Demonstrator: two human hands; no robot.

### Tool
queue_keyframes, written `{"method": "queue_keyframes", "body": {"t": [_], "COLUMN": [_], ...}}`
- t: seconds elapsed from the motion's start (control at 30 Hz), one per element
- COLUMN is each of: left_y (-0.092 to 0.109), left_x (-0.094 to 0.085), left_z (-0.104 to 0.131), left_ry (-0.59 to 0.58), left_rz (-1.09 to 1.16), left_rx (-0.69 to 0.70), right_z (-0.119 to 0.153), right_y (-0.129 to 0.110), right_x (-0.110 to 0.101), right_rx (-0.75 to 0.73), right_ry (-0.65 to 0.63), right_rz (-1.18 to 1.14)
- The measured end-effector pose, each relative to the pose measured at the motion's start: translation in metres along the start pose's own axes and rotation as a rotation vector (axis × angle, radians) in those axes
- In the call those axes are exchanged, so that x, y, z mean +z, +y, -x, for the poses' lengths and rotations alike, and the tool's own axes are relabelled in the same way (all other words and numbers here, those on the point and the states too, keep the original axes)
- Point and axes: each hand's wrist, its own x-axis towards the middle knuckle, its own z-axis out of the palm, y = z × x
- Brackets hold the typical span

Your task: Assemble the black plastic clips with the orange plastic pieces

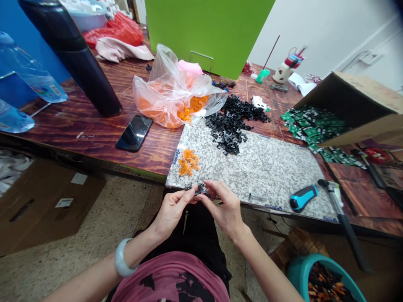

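My left hand (171, 210) and my right hand (223, 207) meet at the near edge of a speckled stone slab (270, 167). Together they pinch a small black plastic part (199, 189) between the fingertips. A small heap of orange plastic pieces (188, 162) lies on the slab just beyond my hands. Farther back a large pile of black plastic parts (231, 123) spreads over the slab's far edge. A clear plastic bag (176, 90) holding more orange pieces sits behind it.
A black phone (134, 132) and a tall black flask (74, 54) stand left on the wooden table. A blue-handled tool (302, 197) lies on the slab's right. A tipped cardboard box (352, 107) spills green pieces (310, 126). A teal bucket (302, 268) sits below.
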Motion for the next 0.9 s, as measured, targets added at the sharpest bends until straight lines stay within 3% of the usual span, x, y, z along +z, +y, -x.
{"method": "queue_keyframes", "body": {"t": [0.37,0.9], "left_y": [0.002,0.008], "left_x": [0.002,0.005], "left_z": [0.002,0.003], "left_ry": [0.039,0.080], "left_rz": [-0.159,-0.244], "left_rx": [0.085,0.127], "right_z": [0.004,0.009], "right_y": [0.001,-0.019], "right_x": [0.005,0.011], "right_rx": [-0.069,-0.081], "right_ry": [0.007,-0.019], "right_rz": [0.067,0.152]}}
